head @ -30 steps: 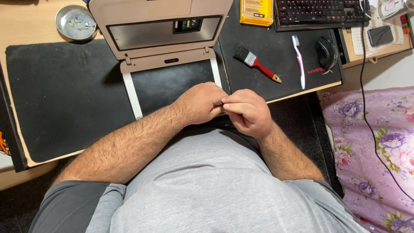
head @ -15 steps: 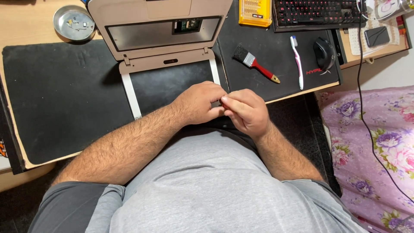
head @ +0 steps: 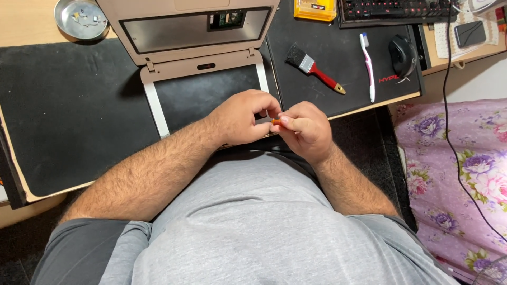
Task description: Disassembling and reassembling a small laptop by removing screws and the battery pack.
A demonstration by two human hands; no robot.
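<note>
**Head view: both hands pinch a small orange piece at the tabletop's near edge**

Head camera looks down on the left hand [head: 244, 117] and the right hand [head: 305, 128], brought together just above the near edge of the tabletop [head: 31, 21]. Between their fingertips sits a small orange piece [head: 276, 122]; what it is cannot be made out at this size. The right grip is closed on it with thumb and forefinger, and the left grip curls in from the other side, its fingertips touching or pinching the same piece.

The step in hand looks like fine fingertip work on that piece, done off the mat and close to the body. Any next move would call for a steady pinch and small, careful finger motion, since the piece is tiny and could slip down toward the lap.

Just beyond the grips lies the beige laptop shell [head: 190, 31], opened out on the black mat [head: 68, 116]. Farther off to the right of the grips are a red-handled brush [head: 316, 68], a toothbrush [head: 367, 63] and a black mouse [head: 402, 53]; to the far left, a round metal dish [head: 80, 18] with small parts.

Compared with half a second ago, the hands hold the same spot, but the fingers have parted slightly, so the orange piece now shows more plainly.
</note>
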